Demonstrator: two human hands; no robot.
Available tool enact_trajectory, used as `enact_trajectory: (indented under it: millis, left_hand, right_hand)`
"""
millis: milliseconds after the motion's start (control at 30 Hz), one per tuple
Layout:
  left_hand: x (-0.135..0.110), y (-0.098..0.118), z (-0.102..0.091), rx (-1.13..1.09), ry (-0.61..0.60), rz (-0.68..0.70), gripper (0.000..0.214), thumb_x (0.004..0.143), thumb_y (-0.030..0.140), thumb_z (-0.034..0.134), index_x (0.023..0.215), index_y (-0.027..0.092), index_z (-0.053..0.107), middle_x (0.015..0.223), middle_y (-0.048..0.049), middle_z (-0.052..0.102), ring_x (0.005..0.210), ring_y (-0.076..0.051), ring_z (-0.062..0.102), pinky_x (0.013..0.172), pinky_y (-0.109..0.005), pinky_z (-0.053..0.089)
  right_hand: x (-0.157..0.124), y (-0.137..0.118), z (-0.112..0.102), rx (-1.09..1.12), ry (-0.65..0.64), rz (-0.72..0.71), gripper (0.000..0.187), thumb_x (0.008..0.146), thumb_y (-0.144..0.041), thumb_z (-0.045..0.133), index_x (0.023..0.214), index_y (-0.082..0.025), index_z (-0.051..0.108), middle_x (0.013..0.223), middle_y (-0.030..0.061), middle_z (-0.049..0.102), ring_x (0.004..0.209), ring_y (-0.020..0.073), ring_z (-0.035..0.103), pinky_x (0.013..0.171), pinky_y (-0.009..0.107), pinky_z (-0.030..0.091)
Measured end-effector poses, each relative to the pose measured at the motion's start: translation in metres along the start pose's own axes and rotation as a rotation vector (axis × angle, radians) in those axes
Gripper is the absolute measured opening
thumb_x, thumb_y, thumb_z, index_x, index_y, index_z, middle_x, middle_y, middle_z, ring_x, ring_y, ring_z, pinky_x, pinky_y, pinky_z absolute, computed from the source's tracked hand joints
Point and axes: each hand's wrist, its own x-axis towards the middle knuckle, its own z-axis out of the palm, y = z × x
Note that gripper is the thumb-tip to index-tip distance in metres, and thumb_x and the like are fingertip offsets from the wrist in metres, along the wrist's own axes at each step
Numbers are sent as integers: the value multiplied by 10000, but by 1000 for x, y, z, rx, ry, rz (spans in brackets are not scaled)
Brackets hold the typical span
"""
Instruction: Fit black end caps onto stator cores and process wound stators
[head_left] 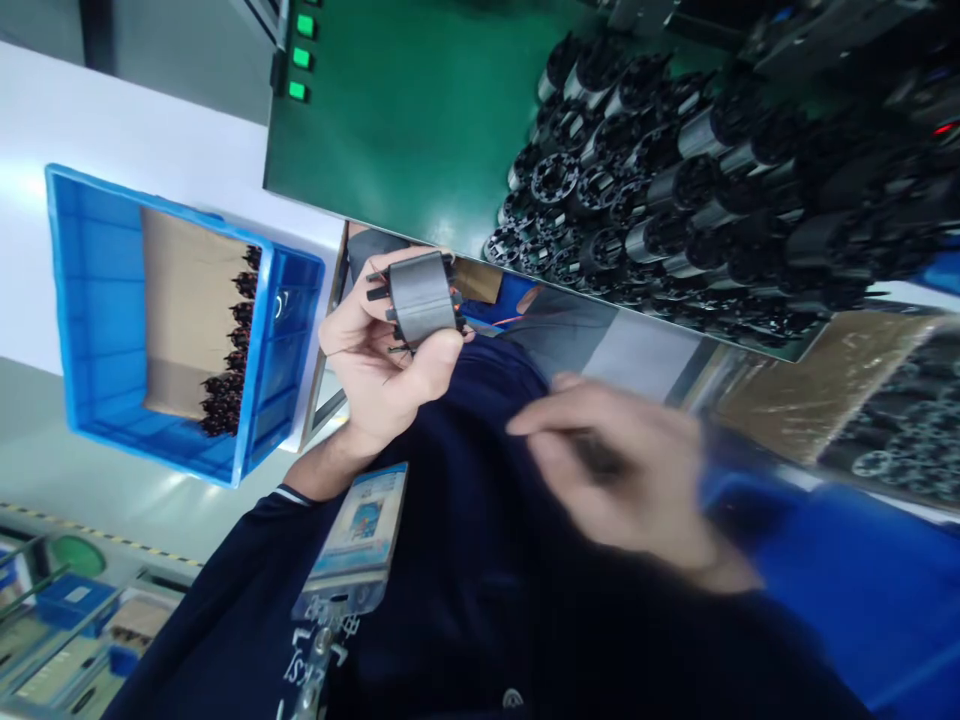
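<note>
My left hand [379, 355] is closed around a stator core [422, 297], a grey metal cylinder with black plastic ends and pins, and holds it up in front of my dark jacket. My right hand [626, 475] hovers to the right of it over the jacket and is smeared by motion. A dark streak shows between its thumb and fingers; I cannot tell whether that is an object. The two hands are apart.
A green table [405, 130] carries a heap of several black-and-grey stator cores [675, 170] at its right. A blue crate [97, 300] lined with cardboard holds a row of dark parts [232, 340]. A badge [360, 530] hangs on my chest. A blue surface [862, 590] lies at lower right.
</note>
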Motion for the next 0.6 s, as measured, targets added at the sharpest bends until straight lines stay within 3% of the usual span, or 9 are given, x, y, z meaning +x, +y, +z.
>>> enact_trajectory:
  millis: [100,167,267,367,467,600]
  left_hand:
    - [1,8,6,-101,-49,-67,398,1081,650,859,1022,273,746,1040,31,833,742,-94,792,650,-204,685]
    - [2,9,7,-126,-71,-81,423,1069,659,872,1000,267,730,940,39,791,738,-96,785,666,-204,681]
    - [3,3,4,-89,-97,-63,558,1012,759,892,961,243,686,1046,12,795,917,-149,831,848,-295,742]
    - [2,-2,2,-49,-127,-34,516,1045,763,854,1030,272,695,1133,11,784,1114,-196,848,1041,-384,744]
    - [0,-2,2,-22,-119,18,482,1067,723,844,1027,277,665,1164,10,778,1138,-209,844,1057,-398,734]
    - [-1,1,4,20,-112,30,509,1082,715,818,989,257,619,1224,-7,805,1111,-210,841,1028,-400,734]
  right_hand:
    - [19,2,20,-7,1,-20,113,1125,-141,638,1160,-242,675,987,-2,765,856,150,728,879,308,641]
    - [30,8,30,-23,51,10,63,1156,-195,601,1120,-238,628,1003,24,755,894,179,733,907,345,651]
    - [39,14,35,-21,78,8,98,1148,-232,588,1061,-254,548,1001,34,736,942,210,732,926,381,654]
    - [41,13,34,-15,68,11,137,1134,-223,579,1031,-266,500,1006,34,737,981,216,749,938,386,657]
    - [41,11,32,-11,67,18,118,1113,-207,588,1036,-272,527,1003,35,760,1017,228,784,974,400,680]
    - [40,13,33,-11,90,-2,136,1068,-143,627,1040,-269,585,974,12,791,920,210,796,1017,397,703]
